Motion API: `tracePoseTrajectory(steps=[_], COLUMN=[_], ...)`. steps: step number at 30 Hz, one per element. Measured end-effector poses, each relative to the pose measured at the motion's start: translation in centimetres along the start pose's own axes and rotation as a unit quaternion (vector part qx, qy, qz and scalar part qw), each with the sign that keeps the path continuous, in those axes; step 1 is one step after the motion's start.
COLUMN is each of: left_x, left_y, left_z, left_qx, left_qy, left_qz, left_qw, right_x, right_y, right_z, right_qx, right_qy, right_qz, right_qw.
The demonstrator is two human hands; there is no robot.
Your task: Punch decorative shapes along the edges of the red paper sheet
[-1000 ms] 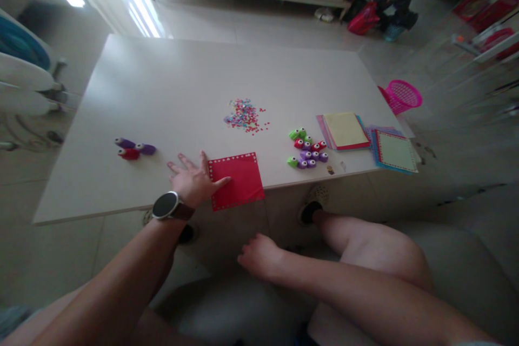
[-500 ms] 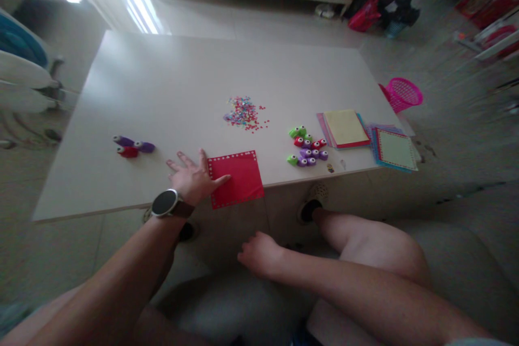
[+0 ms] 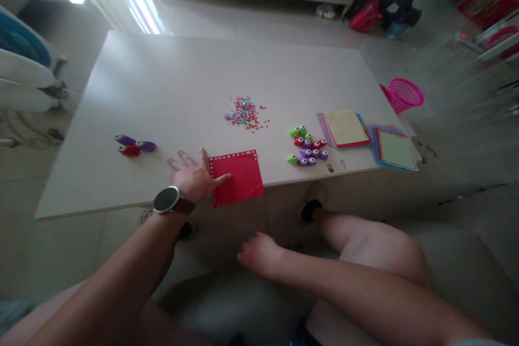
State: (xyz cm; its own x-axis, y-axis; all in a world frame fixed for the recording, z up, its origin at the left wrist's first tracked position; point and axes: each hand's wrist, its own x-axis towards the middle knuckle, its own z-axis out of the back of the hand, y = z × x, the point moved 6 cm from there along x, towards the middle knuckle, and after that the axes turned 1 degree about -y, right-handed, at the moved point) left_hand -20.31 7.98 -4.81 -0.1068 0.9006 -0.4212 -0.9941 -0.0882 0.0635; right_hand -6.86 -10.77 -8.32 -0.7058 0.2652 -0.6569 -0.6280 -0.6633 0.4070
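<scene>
Left hand (image 3: 193,177) is spread wide, palm down on the surface (image 3: 162,86), its thumb lying across the red sheet (image 3: 241,175). Said sheet sits at the near edge, its lower part projecting past it; small pale marks line its far and left sides. Right hand (image 3: 259,254) is held below the near edge, apart from the sheet, fingers curled; whether it grips anything cannot be told. Beyond the sheet lies a scattered pile of confetti (image 3: 244,113). Three purple and red craft punches (image 3: 128,150) are grouped at left. To the right are a multicoloured punch cluster (image 3: 307,153), a plain paper stack (image 3: 346,127) and, farther right, a bordered paper stack (image 3: 395,150).
</scene>
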Motion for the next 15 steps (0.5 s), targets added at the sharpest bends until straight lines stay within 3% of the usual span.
tracePoseTrajectory(steps=[7, 15], left_x=[0.64, 0.45], left_y=[-0.12, 0.07], left_z=[-0.46, -0.81], left_qx=[0.001, -0.001], left_qy=[0.016, -0.029], left_qz=[0.003, -0.001], left_qw=[1.0, 1.0], right_x=[0.22, 0.1], right_y=[0.23, -0.25], right_z=[-0.25, 0.05], right_qx=[-0.009, -0.01], right_qy=[-0.012, -0.022], right_qz=[-0.005, -0.011], right_qw=[1.0, 1.0])
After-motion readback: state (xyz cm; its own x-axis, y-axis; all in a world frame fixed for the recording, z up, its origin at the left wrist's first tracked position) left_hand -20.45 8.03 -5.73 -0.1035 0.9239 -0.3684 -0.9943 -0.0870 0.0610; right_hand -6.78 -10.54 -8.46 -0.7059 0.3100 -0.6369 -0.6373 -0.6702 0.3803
